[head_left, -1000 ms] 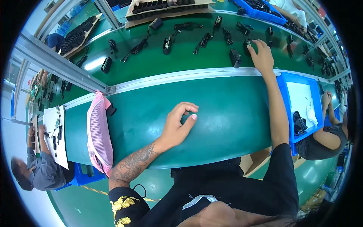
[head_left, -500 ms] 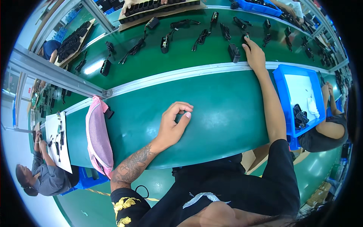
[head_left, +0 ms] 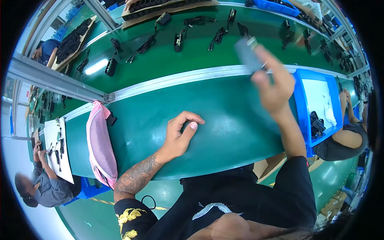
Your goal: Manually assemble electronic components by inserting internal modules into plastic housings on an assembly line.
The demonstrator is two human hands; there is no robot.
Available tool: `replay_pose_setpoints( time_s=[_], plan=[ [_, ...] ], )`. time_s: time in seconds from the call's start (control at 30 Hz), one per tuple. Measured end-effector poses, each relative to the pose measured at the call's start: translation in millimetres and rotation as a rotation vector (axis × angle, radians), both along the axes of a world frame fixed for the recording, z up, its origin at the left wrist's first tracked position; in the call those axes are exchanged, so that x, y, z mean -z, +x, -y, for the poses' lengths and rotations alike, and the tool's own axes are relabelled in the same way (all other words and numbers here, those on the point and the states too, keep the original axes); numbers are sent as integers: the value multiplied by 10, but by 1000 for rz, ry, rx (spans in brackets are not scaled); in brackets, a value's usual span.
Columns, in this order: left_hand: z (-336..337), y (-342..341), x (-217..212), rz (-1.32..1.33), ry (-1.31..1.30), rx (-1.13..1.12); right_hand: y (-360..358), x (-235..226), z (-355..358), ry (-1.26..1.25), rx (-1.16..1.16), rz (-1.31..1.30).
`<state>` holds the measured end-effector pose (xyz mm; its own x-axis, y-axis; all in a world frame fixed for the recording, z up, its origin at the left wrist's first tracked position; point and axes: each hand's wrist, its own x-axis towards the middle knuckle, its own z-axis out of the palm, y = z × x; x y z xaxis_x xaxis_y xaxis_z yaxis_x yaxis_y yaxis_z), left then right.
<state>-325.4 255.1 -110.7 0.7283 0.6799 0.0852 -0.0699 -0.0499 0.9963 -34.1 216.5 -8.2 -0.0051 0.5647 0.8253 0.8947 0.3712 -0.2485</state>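
In my right hand (head_left: 276, 82) is a dark power adapter (head_left: 249, 55), smeared by motion and held between thumb and fingers over the metal edge of the green belt. Its cord cannot be made out. My left hand (head_left: 180, 134) is over the green tabletop (head_left: 224, 148), its fingers loosely curled, with a gap toward the thumb and nothing in it. Beyond the edge, several adapters with black cords lie on the belt, among them an adapter with bare inner parts (head_left: 178, 42) and a closed black adapter (head_left: 111, 67).
A pink mesh bag (head_left: 101, 144) lies at the table's left. On the right stands a blue bin (head_left: 302, 108) with black parts and white paper. A metal rail (head_left: 168, 86) divides table and belt. Co-workers sit left and right; a black tray (head_left: 160, 8) stands at the back.
My right hand has come back from the belt toward me, lifting the adapter. The parts on the belt have shifted slightly right. My left hand has hardly moved.
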Motion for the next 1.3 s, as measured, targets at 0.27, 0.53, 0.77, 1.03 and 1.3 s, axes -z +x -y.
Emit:
replay_pose_setpoints(
  time_s=[0.27, 0.53, 0.77, 1.03, 1.3],
  plan=[
    [-11, 111, -77, 107, -433, 130, -920, 655, 390, -203, -392, 275],
    [-36, 26, -139, -125, -370, 191, -854, 591, 254, -13, -362, 76],
    [-78, 7, -143, -110, -51, 65, -658, 664, 276, -658, -423, -419],
    [-63, 96, -284, -353, 228, -13, -645, 520, 340, -710, -544, -442],
    [-117, 60, -333, -314, 140, 125, -637, 686, 314, -657, -642, -434]
  ],
)
